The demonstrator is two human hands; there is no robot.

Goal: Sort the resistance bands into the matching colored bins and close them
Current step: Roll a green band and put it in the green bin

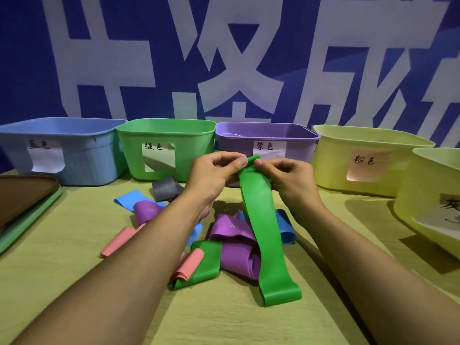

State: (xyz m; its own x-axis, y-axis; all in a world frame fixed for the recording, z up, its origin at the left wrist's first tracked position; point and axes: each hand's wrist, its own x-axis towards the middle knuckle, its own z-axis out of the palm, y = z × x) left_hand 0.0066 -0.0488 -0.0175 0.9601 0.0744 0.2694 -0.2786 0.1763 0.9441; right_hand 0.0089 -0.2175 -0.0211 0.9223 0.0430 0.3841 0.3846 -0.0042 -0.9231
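Observation:
A long green resistance band (263, 227) hangs from both hands, its lower loop resting on the table. My left hand (214, 173) and my right hand (286, 175) pinch its top end together in front of the purple bin (296, 145). Behind the hands stand the blue bin (82, 155), the green bin (189, 143) and a yellow bin with a pink label (331, 165). A pile of loose bands lies under my arms: purple (234, 245), blue (129, 197), pink (119, 241), another green one (204, 265) and a grey one (165, 190).
A second yellow bin (423, 195) with a grey-word label stands at the right edge. Stacked lids, brown on green (22, 197), lie at the left edge. A yellow-green cloth (74, 282) covers the table. A blue banner wall rises behind the bins.

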